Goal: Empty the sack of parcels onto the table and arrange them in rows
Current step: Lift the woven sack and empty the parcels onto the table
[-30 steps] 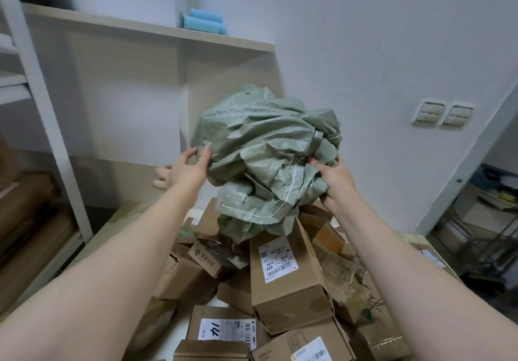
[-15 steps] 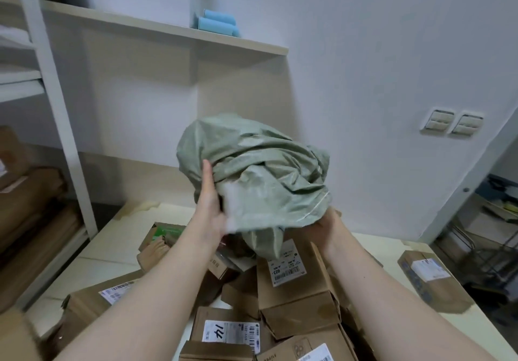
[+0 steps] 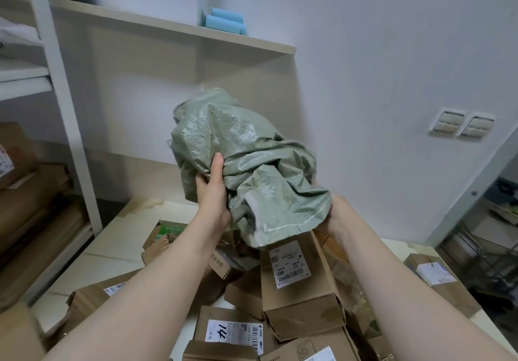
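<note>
The left hand [image 3: 213,195] clenches the crumpled green woven plastic sack [image 3: 252,164], thumb pressed in. The right hand [image 3: 337,215] touches its right side, fingers hidden, grip unclear, over brown cardboard parcels [image 3: 300,293].

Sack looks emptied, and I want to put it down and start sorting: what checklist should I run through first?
1. Sack held off the table: ok; left hand grips it, right hand is under it, fingers hidden.
2. Sack empty: cannot tell; crumpled folds hide the inside.
3. Parcels out on the table: ok, heaped.
4. Parcels in rows: not ok, a jumbled pile.
5. Bare table for rows: ok, left of the pile.
</note>
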Motion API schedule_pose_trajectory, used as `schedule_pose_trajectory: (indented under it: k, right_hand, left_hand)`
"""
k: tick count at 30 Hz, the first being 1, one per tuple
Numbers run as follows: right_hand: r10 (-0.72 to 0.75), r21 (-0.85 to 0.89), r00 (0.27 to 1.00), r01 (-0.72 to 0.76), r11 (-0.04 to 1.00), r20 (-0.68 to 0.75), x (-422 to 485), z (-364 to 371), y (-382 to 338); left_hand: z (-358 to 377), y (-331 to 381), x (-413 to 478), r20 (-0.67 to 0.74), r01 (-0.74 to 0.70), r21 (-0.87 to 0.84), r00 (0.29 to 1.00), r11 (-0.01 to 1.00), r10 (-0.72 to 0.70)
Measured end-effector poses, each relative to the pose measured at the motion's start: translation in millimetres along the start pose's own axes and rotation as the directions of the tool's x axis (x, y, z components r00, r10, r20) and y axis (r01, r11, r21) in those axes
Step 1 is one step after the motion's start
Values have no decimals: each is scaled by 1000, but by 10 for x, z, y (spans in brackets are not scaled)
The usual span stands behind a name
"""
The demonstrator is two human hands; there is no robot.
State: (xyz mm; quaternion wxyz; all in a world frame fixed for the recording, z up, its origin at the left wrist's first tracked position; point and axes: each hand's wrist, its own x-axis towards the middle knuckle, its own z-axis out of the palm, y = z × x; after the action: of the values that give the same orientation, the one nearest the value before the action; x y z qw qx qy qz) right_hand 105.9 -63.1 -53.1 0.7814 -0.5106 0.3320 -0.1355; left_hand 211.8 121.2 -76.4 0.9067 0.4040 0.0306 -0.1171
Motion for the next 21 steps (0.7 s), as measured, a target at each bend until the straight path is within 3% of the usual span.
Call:
schedule_pose_trajectory:
  k: [2,5,8,10,14,17,19,21]
  right_hand:
    - [31,123,982,-55,991,184,-43,28,-17]
    - [-26,-29,941,38,999,336,-23,259,57]
    - [-160,-316,944,252,915,289,98,596,267]
    - [-208,-360,945,292,886,253,188,753,326]
    - [-87,-328,958,178,928,274,292,874,378]
    - [30,-148,932,26,989,362,366,832,367]
    - [-5,2,911,5,1000,413,404,746,268]
    - [-56,20,920,52,998,388,467,618,135]
  left_hand:
    - [-56,29,52,-63,-75,3,995,997,75]
    - [-103,17,113,-86,-100,74,991,992,106]
    - [-52,22,165,-79,-78,-22,994,997,76]
    - [-45,63,236,-116,-101,-5,988,995,100]
    - [-226,145,421,-47,-144,97,988,985,149]
    - [-419,161,580,24,-124,160,992,979,122]
    - [-453,173,625,38,-98,138,995,986,94]
    - [-392,182,619,59,-115,159,993,981,106]
